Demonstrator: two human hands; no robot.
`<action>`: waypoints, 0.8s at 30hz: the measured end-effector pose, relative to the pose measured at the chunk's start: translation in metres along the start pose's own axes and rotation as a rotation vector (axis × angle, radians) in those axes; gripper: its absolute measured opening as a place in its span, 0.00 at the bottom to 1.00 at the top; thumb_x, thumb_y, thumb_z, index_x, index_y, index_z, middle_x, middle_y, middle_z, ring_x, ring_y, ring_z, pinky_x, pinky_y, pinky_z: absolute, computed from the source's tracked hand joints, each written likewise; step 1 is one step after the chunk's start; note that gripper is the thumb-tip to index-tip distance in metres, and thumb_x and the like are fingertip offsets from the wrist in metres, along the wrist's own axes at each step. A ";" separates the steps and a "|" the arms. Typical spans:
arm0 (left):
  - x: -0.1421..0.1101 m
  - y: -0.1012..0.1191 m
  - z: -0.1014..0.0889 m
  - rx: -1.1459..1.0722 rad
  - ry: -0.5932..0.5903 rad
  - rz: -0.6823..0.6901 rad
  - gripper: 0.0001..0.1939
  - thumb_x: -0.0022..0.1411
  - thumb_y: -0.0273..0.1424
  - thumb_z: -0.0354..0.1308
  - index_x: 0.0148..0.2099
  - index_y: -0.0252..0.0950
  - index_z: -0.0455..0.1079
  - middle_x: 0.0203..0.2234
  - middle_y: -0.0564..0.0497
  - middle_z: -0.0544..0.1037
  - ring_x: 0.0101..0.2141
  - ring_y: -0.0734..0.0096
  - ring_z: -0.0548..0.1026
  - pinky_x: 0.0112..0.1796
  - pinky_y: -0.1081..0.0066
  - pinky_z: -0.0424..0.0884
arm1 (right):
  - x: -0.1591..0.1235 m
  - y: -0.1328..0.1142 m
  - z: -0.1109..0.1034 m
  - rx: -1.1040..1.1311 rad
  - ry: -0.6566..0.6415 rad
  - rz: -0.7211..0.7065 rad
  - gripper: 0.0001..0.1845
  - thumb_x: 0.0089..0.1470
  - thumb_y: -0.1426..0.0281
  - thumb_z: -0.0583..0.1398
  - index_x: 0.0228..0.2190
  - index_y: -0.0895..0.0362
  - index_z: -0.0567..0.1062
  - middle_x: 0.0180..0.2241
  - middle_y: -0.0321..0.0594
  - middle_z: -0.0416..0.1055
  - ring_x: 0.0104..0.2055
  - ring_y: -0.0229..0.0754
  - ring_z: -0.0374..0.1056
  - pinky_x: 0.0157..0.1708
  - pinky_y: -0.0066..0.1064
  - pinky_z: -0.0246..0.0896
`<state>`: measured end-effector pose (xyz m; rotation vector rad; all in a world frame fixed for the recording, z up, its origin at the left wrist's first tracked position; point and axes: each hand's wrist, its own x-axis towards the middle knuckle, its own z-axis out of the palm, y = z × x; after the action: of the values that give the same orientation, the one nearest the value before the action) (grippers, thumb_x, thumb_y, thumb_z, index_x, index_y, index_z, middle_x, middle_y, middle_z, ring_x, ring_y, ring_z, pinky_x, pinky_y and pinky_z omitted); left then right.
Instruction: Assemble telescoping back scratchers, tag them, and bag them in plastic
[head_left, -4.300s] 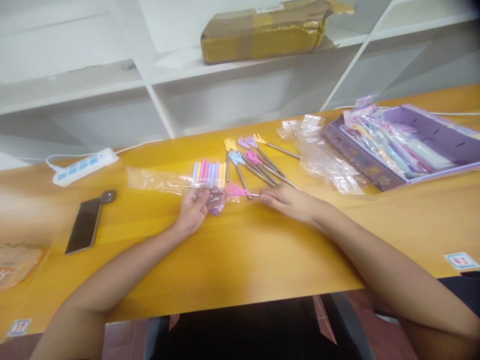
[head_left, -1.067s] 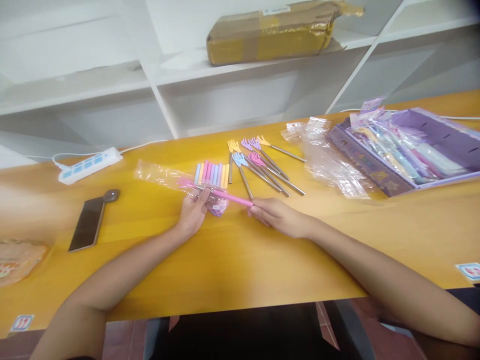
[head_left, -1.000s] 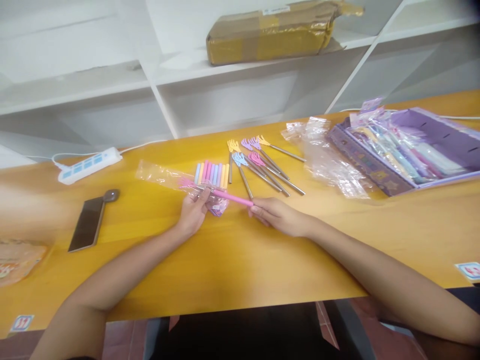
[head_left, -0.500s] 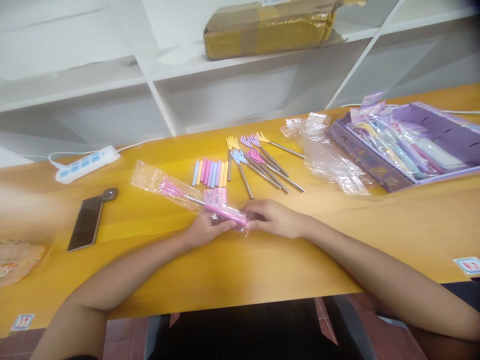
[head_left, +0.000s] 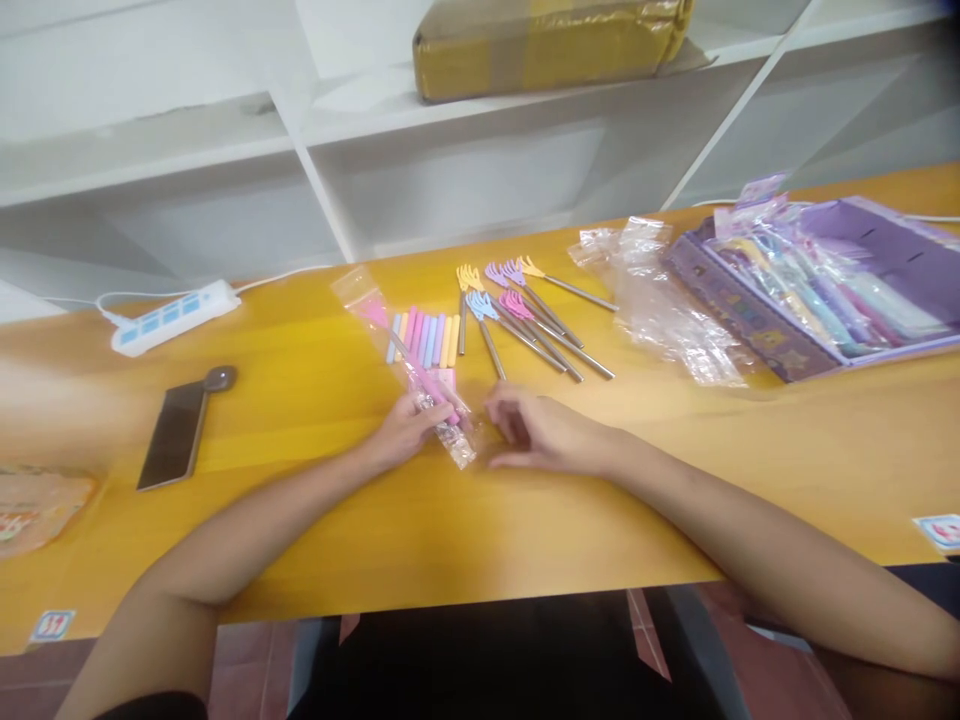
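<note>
My left hand point(head_left: 411, 428) is closed around a pink back scratcher point(head_left: 431, 383) inside a clear plastic sleeve, gripping it near the handle end. The sleeve slants up and left, its far end lying above the table. Just right of it, my right hand point(head_left: 536, 430) has its thumb and fingers apart and holds nothing. Behind the hands lie several metal-rod back scratchers point(head_left: 525, 330) with yellow, purple, blue and pink claw heads. Partly covered by the sleeve is a row of pastel handle tubes point(head_left: 435, 340), with a small pink card point(head_left: 446, 378) in front.
Flat clear bags point(head_left: 660, 300) are piled at the right beside a purple display box point(head_left: 772, 330) full of packaged items. A phone point(head_left: 174, 435) and a white power strip point(head_left: 176, 318) lie at left. Shelving with a taped carton point(head_left: 551, 50) stands behind the table.
My right hand has let go of the bagged back scratcher's end and moved slightly apart. The left hand has swung the sleeve steeper, its far end shifting right and up.
</note>
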<state>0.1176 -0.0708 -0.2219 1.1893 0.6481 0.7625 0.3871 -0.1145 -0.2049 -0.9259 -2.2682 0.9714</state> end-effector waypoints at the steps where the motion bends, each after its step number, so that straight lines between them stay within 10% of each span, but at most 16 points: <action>1: 0.000 -0.002 -0.001 -0.004 -0.001 -0.006 0.20 0.64 0.48 0.74 0.36 0.34 0.81 0.34 0.45 0.85 0.35 0.64 0.82 0.41 0.66 0.77 | 0.000 0.001 0.001 -0.082 0.016 -0.042 0.24 0.71 0.54 0.64 0.59 0.56 0.70 0.44 0.42 0.72 0.35 0.36 0.68 0.36 0.30 0.66; 7: -0.002 -0.004 -0.003 0.113 -0.040 -0.044 0.23 0.65 0.50 0.73 0.39 0.33 0.81 0.35 0.44 0.84 0.35 0.66 0.80 0.41 0.66 0.76 | -0.002 -0.007 0.002 -0.448 0.035 -0.303 0.17 0.78 0.68 0.51 0.50 0.52 0.80 0.43 0.42 0.74 0.40 0.39 0.69 0.40 0.30 0.63; 14: -0.001 0.002 0.001 0.003 -0.096 -0.018 0.21 0.69 0.49 0.70 0.47 0.35 0.78 0.35 0.48 0.81 0.30 0.70 0.79 0.33 0.70 0.75 | -0.001 -0.028 -0.002 -0.263 -0.006 -0.002 0.14 0.77 0.59 0.56 0.47 0.54 0.77 0.39 0.37 0.78 0.37 0.37 0.72 0.37 0.29 0.64; 20: -0.001 0.010 0.003 0.200 -0.130 -0.089 0.24 0.66 0.50 0.72 0.44 0.31 0.80 0.36 0.44 0.85 0.34 0.66 0.81 0.37 0.70 0.77 | -0.001 -0.023 0.005 -0.410 0.260 -0.517 0.04 0.74 0.70 0.60 0.47 0.55 0.76 0.44 0.41 0.81 0.42 0.38 0.77 0.41 0.29 0.70; 24: -0.002 0.012 0.002 0.245 -0.200 -0.073 0.22 0.68 0.48 0.71 0.45 0.32 0.79 0.35 0.46 0.84 0.36 0.67 0.81 0.40 0.69 0.77 | 0.002 -0.015 0.015 -0.228 0.349 -0.444 0.05 0.72 0.72 0.63 0.48 0.56 0.74 0.42 0.41 0.80 0.43 0.37 0.77 0.43 0.28 0.72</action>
<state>0.1160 -0.0718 -0.2099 1.4372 0.6268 0.5042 0.3698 -0.1269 -0.2017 -0.5810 -2.1697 0.3348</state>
